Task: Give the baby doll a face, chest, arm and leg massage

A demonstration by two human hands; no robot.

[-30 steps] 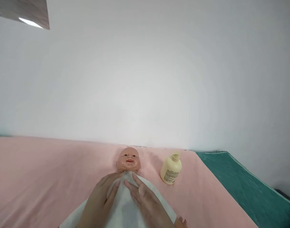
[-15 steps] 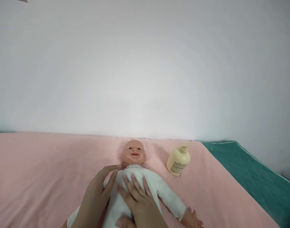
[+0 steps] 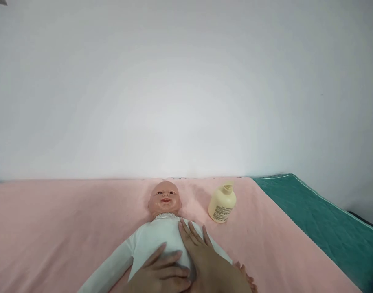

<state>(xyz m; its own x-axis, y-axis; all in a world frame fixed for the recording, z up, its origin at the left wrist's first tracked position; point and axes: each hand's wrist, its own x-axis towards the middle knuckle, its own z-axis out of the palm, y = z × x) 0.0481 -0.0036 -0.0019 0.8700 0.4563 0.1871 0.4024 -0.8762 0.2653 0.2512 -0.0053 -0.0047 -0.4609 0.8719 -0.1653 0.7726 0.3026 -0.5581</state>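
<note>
A baby doll [image 3: 160, 232] lies on its back, its hard plastic head toward the wall and its body covered in white cloth. My left hand [image 3: 163, 270] rests on the lower chest, fingers spread and pointing right. Higher up, on the doll's chest near the right-side shoulder, my right hand [image 3: 201, 254] lies flat with its fingers stretched out. Neither hand grips anything. My right forearm partly covers the doll's arm on that side. The doll's lower body is out of view.
A pale yellow pump bottle [image 3: 222, 205] stands upright to the right of the doll's head. Pink cloth [image 3: 52, 228] lies under both, with a green covering [image 3: 314, 219] showing at the right. Behind rises a plain white wall [image 3: 180, 89].
My left hand has moved from the doll's left-side shoulder down onto its lower chest. My right hand has slid from mid-chest toward the right-side shoulder. The view has shifted slightly.
</note>
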